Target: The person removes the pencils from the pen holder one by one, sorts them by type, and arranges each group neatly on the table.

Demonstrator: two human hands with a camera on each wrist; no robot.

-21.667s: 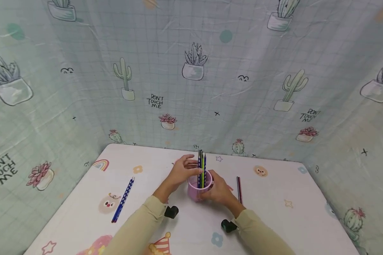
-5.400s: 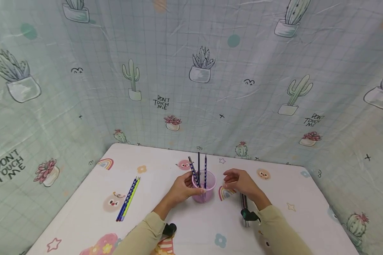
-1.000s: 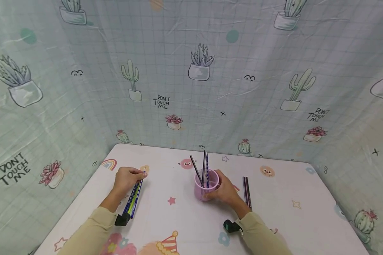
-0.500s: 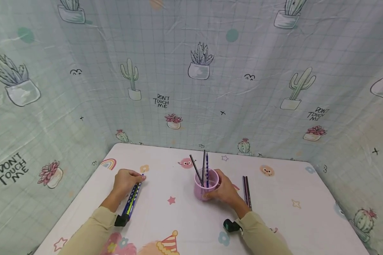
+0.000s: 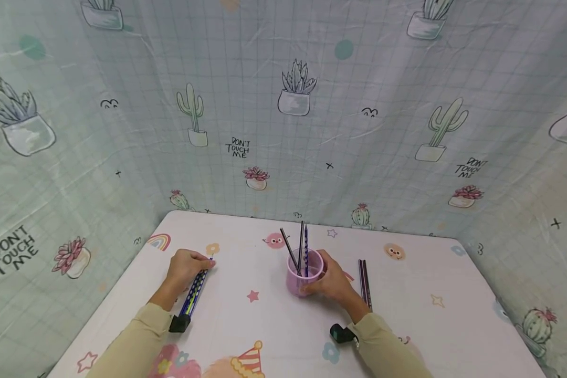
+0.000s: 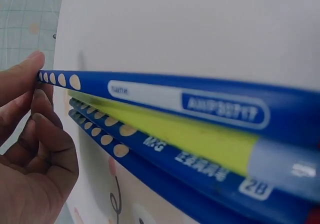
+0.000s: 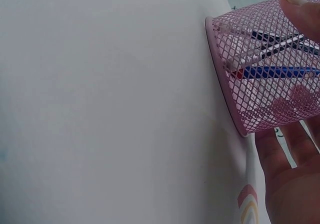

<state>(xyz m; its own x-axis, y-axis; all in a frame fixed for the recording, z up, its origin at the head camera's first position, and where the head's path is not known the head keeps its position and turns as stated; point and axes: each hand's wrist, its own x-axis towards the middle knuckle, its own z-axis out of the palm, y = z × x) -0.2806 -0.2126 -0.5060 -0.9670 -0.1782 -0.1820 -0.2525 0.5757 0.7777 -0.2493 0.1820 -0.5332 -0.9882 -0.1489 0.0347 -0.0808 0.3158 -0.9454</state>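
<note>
My left hand (image 5: 183,270) pinches a blue pencil (image 6: 92,82) near its pointed end, between thumb and fingers. In the left wrist view this pencil lies alongside a yellow-green pencil (image 6: 200,134), with two blue dotted pencils (image 6: 145,168) beyond it; all run roughly parallel. My right hand (image 5: 336,283) grips the side of a pink mesh pencil cup (image 5: 296,286) standing upright at mid-table. Inside the cup lean two dark-and-silver pencils (image 5: 290,252) and one blue pencil (image 5: 306,247). Through the mesh, their lower ends show in the right wrist view.
Two dark reddish pencils (image 5: 362,281) lie side by side right of the cup, partly hidden by my right forearm. The white table (image 5: 264,325) has printed cartoon figures. A cactus-print curtain (image 5: 245,105) rises behind its far edge.
Over the last second the pinched blue pencil has come closer against the row on the left. Earlier, my left hand held the cup and the right was free; the cup once held more pencils.
</note>
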